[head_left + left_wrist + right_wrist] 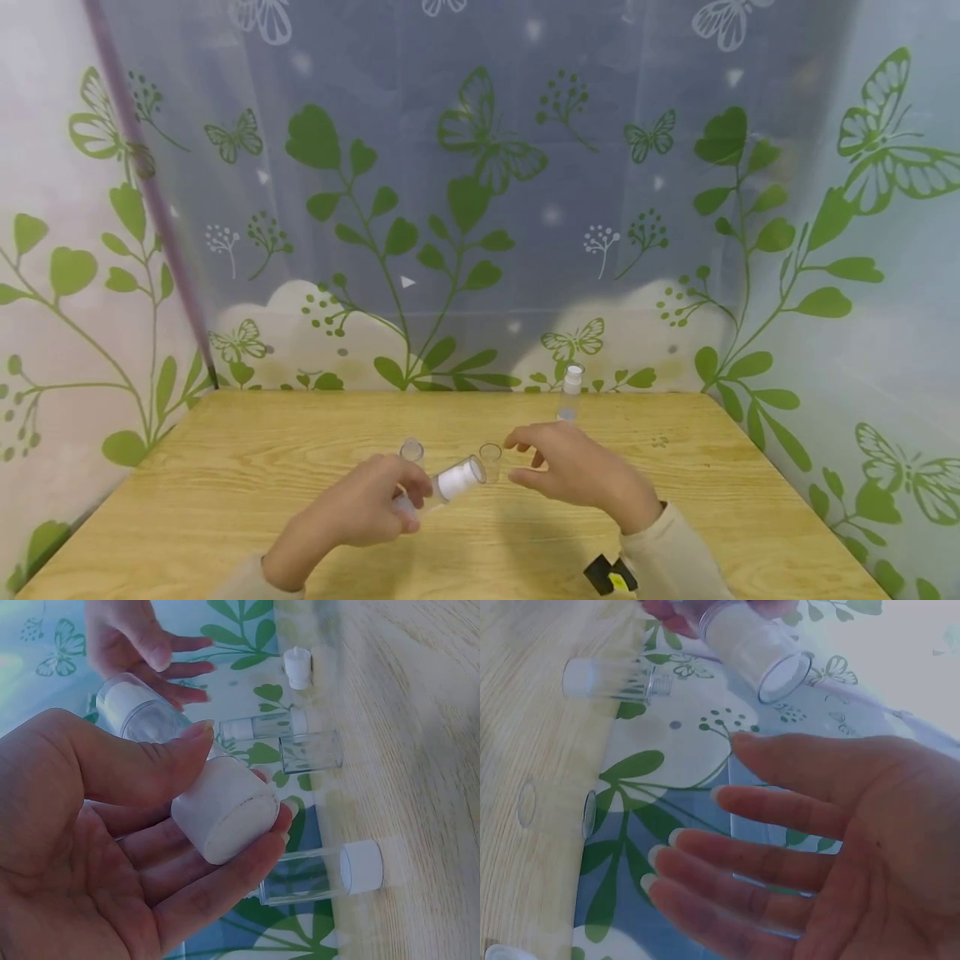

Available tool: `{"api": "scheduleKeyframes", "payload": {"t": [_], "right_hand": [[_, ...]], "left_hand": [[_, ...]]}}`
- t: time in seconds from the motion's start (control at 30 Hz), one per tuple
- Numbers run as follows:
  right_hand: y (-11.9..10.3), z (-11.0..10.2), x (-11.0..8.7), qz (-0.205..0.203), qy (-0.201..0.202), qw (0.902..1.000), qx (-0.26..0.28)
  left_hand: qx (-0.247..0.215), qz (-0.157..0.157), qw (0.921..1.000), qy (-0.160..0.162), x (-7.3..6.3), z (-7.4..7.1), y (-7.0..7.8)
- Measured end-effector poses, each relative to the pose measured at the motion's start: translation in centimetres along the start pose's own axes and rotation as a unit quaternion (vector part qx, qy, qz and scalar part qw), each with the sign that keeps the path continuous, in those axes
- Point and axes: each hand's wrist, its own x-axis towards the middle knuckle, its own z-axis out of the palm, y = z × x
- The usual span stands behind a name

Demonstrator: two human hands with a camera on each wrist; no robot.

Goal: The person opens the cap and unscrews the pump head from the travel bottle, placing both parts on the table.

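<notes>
My left hand [367, 502] holds a small clear bottle [225, 808] tilted, its white base against my fingers and thumb. Under the bottle's clear cap shows a white top [459, 479], which points toward my right hand [573, 467]. That right hand hovers apart from the bottle, fingers spread and nothing in them, as the right wrist view shows. Between the hands a loose clear cap [557, 808] stands on the table. An uncapped clear bottle with a white base [615, 679] and a bare threaded neck stands beyond my left hand.
Another capped bottle [571, 390] stands near the table's back edge, beyond the right hand. A small white pump top [298, 669] stands on the table [285, 433]. Near my right sleeve lies a black and yellow object [611, 575]. Patterned curtains enclose the table's back and sides.
</notes>
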Motion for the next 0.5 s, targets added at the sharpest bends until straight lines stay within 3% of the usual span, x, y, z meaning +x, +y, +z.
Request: {"api": "scheduleKeyframes", "payload": {"t": [0.23, 0.5], "right_hand": [[-1.0, 0.5, 0.3, -0.031, 0.001, 0.9992, 0.026], [-1.8, 0.8, 0.4, -0.050, -0.040, 0.9952, 0.074]], "left_hand": [[0.008, 0.004, 1.0000, 0.003, 0.2, 0.5, 0.2], [0.008, 0.008, 0.9999, -0.004, 0.2, 0.8, 0.3]]}}
